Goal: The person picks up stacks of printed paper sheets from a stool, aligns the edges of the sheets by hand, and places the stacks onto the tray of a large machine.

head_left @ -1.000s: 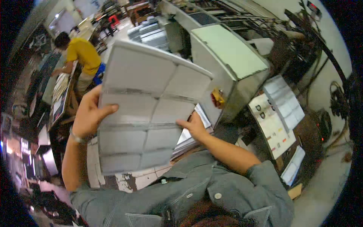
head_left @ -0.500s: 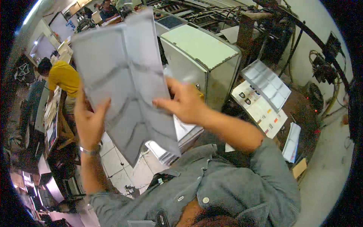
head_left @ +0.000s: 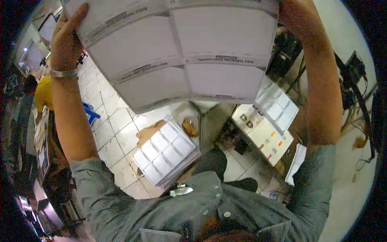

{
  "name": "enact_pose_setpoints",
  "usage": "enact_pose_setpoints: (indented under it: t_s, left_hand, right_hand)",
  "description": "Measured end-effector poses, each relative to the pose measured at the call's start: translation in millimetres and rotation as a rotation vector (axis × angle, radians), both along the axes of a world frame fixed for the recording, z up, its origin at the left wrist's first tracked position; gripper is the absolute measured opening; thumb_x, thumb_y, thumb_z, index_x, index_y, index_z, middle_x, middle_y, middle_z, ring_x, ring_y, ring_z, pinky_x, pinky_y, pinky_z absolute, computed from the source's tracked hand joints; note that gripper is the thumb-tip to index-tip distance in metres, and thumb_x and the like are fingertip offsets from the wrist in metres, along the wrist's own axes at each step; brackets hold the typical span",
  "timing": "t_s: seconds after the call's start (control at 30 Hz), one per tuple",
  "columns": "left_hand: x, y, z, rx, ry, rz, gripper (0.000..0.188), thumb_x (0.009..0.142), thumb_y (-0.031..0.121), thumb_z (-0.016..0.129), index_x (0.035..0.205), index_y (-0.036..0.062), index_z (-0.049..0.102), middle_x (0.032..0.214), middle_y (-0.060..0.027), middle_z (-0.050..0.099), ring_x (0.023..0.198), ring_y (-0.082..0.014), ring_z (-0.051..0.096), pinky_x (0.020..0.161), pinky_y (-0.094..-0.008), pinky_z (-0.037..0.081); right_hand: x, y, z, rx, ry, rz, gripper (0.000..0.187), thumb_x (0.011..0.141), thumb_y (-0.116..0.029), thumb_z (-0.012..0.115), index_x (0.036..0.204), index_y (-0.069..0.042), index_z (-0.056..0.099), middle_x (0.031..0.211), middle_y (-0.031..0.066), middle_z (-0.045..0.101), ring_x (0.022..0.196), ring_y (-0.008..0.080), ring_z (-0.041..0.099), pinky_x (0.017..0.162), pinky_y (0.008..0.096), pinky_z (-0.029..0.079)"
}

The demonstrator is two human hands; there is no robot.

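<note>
A large printed sheet of paper (head_left: 225, 36), with rows of pale boxes parted by grey bands, is spread upright in front of me, its top cut off by the upper edge. At its left edge my left hand (head_left: 69, 42) grips it, the thumb lying on the near side. My right hand (head_left: 296, 18) is at the opposite edge, partly out of view with its fingertips hidden; the sheet stays stretched between both hands. Below hangs no other thing in my grasp. A stack of similar printed sheets (head_left: 165, 153) lies low in front of me, under the raised sheet.
To the right is a pale control panel (head_left: 264, 139) with buttons, and a printed sheet (head_left: 278, 105) rests on it. Folded paper (head_left: 297, 163) sits beside the panel. A person in a yellow top (head_left: 43, 93) is at far left, near a blue plastic object (head_left: 91, 113) on the tiled floor (head_left: 115, 119).
Both hands have risen and spread apart, opening out the sheet that was bent along its middle. My view has turned, bringing the stack of sheets into plain sight.
</note>
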State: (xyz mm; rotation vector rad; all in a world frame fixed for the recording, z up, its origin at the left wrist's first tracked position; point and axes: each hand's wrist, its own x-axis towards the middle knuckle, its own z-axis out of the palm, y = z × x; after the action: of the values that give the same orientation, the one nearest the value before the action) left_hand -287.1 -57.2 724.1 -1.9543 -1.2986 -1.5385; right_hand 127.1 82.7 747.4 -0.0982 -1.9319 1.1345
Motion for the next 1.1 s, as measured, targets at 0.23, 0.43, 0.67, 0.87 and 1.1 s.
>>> enact_pose_setpoints:
  t_s: [0.23, 0.43, 0.67, 0.87, 1.1]
  left_hand:
    - [34, 73, -17, -0.21, -0.561, -0.074, 0.047, 0.081, 0.025, 0.068, 0.116, -0.0032, 0.052, 0.109, -0.0122, 0.062, 0.096, -0.0203, 0.06, 0.085, -0.0321, 0.047]
    - [81, 84, -31, -0.138, -0.732, -0.036, 0.039, 0.09, 0.02, 0.06, 0.118, -0.0047, 0.05, 0.111, -0.0106, 0.059, 0.099, -0.0164, 0.054, 0.087, -0.0294, 0.042]
    - [56, 80, -30, -0.207, -0.853, -0.24, 0.035, 0.092, 0.03, 0.057, 0.107, -0.0013, 0.06, 0.103, -0.0048, 0.064, 0.09, -0.0103, 0.055, 0.079, -0.0255, 0.044]
    - [43, 70, 6, -0.285, -0.952, -0.467, 0.028, 0.093, 0.024, 0.055, 0.105, -0.0009, 0.059, 0.099, -0.0049, 0.064, 0.087, -0.0129, 0.058, 0.076, -0.0262, 0.046]
    - [32, 57, -38, -0.33, -1.087, -0.415, 0.044, 0.086, 0.01, 0.057, 0.126, -0.0012, 0.044, 0.125, -0.0101, 0.051, 0.114, -0.0202, 0.046, 0.1, -0.0343, 0.032]
  right_hand:
    - [-32, 54, -43, -0.017, -0.088, -0.35, 0.043, 0.076, -0.017, 0.074, 0.111, 0.001, 0.057, 0.103, 0.0089, 0.065, 0.091, 0.0171, 0.062, 0.083, 0.0311, 0.05]
    - [-60, 41, -57, -0.271, 0.121, -0.454, 0.042, 0.079, -0.014, 0.07, 0.114, 0.004, 0.054, 0.106, 0.0128, 0.064, 0.097, 0.0196, 0.059, 0.087, 0.0341, 0.047]
    - [-62, 47, -46, -0.498, 0.116, -0.392, 0.028, 0.085, -0.015, 0.066, 0.109, -0.001, 0.06, 0.103, 0.0057, 0.064, 0.091, 0.0174, 0.059, 0.083, 0.0336, 0.047]
    - [-55, 57, -12, -0.671, 0.221, -0.183, 0.023, 0.086, -0.006, 0.06, 0.109, -0.001, 0.059, 0.102, 0.0068, 0.064, 0.09, 0.0197, 0.06, 0.084, 0.0352, 0.047]
    - [-57, 53, -72, -0.607, 0.11, -0.299, 0.057, 0.079, -0.013, 0.072, 0.125, -0.001, 0.041, 0.118, 0.011, 0.055, 0.109, 0.0231, 0.052, 0.093, 0.0356, 0.043]
